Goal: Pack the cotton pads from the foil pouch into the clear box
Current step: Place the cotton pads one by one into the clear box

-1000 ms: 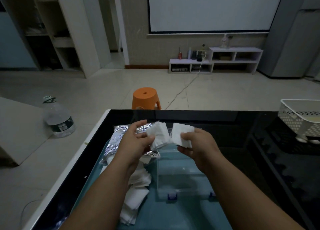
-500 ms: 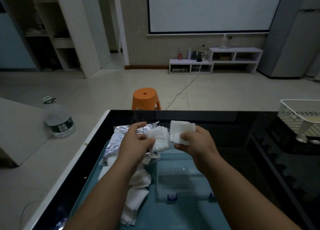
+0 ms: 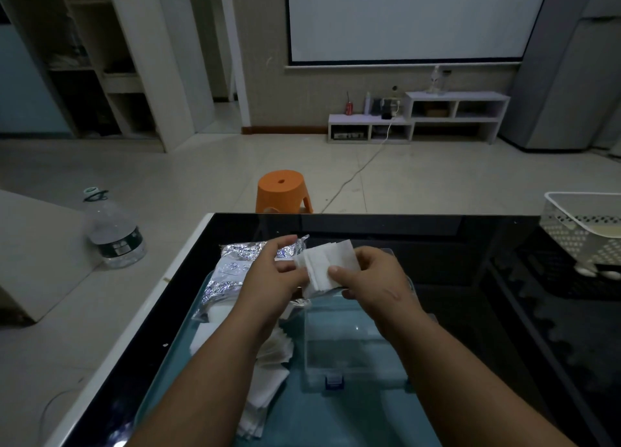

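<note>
Cotton pads (image 3: 323, 265) now one stack, pinched between left hand (image 3: 268, 276) and right hand (image 3: 378, 278).

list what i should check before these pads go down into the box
1. Grip on stack: ok, left hand and right hand pinch the stack.
2. Stack edges squared: not ok, the pads are fanned.
3. Stack above box: ok, over its far end.
4. Box lid open: cannot tell, clear plastic.
5. All pads gathered: not ok, loose pads lie on the tray left of the box.
</note>
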Action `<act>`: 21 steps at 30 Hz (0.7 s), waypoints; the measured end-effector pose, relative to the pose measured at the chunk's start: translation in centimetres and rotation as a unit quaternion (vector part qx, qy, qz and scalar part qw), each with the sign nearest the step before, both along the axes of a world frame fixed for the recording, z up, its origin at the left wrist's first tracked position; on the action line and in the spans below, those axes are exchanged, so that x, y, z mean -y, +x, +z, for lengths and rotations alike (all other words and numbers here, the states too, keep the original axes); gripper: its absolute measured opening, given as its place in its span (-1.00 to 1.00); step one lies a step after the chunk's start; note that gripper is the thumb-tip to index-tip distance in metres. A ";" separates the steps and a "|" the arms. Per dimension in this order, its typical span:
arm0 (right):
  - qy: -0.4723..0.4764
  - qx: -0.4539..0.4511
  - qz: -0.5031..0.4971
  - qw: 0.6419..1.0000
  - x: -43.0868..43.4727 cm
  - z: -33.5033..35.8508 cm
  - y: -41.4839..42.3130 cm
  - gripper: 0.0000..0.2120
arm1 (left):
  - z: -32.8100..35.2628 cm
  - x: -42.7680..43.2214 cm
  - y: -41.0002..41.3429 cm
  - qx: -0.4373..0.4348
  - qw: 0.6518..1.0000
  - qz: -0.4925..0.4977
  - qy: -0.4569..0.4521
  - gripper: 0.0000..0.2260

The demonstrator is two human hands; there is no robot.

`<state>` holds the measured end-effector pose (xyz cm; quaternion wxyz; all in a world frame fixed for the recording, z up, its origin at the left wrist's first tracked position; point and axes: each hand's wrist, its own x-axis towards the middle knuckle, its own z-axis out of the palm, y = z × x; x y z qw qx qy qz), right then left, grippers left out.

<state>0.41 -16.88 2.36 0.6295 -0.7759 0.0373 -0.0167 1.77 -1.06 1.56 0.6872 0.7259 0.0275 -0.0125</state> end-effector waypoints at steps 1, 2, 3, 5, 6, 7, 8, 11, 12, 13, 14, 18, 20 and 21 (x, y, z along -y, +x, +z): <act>-0.006 0.003 -0.009 1.000 0.0 -0.1 0.1 -0.82 | 0.0 0.1 0.0 -0.005 1.000 -0.005 -0.015 -0.54; -0.010 0.006 -0.016 1.000 0.0 0.0 0.1 -0.81 | 0.0 0.1 0.0 -0.011 0.999 -0.010 -0.034 -0.55; -0.013 0.007 -0.021 1.000 0.1 0.0 0.1 -0.80 | 0.1 0.2 -0.1 -0.016 0.999 -0.019 -0.045 -0.55; -0.021 0.005 -0.024 0.999 0.1 0.0 0.1 -0.80 | 0.0 0.3 -0.1 -0.018 0.999 -0.025 -0.033 -0.51; -0.031 0.006 -0.024 0.999 0.1 -0.1 0.0 -0.84 | -0.1 0.3 -0.1 -0.015 1.000 -0.016 -0.019 -0.49; -0.044 0.010 -0.027 0.999 0.1 -0.1 0.0 -0.91 | -0.2 0.3 0.0 -0.012 1.000 0.000 -0.005 -0.47; -0.053 0.013 -0.032 0.998 0.1 -0.1 0.0 -0.95 | -0.3 0.3 0.1 -0.009 1.000 0.016 0.003 -0.46; -0.036 0.023 -0.044 0.998 0.1 0.0 0.1 -0.88 | -0.4 0.1 0.2 -0.005 0.999 0.040 0.016 -0.46; -0.026 0.025 -0.042 0.998 0.1 0.2 0.1 -0.88 | -0.5 0.1 0.2 -0.003 0.999 0.042 0.019 -0.46; -0.016 0.024 -0.033 0.999 0.0 0.3 0.1 -0.88 | -0.5 0.1 0.2 -0.003 0.999 0.043 0.021 -0.47; -0.005 0.018 -0.019 1.000 0.0 0.3 0.1 -0.88 | -0.5 0.2 0.2 -0.003 0.999 0.042 0.021 -0.48; -0.010 0.009 -0.002 1.000 -0.3 0.0 -0.1 -0.93 | -0.5 0.4 0.2 -0.011 0.999 0.028 0.010 -0.50; -0.050 0.018 -0.017 0.998 -0.5 -0.3 0.0 -0.95 | -0.4 0.5 0.2 -0.019 1.000 0.018 -0.008 -0.49; -0.069 0.023 -0.027 0.997 -0.6 -0.4 0.0 -0.95 | -0.4 0.5 0.1 -0.023 0.999 0.013 -0.021 -0.49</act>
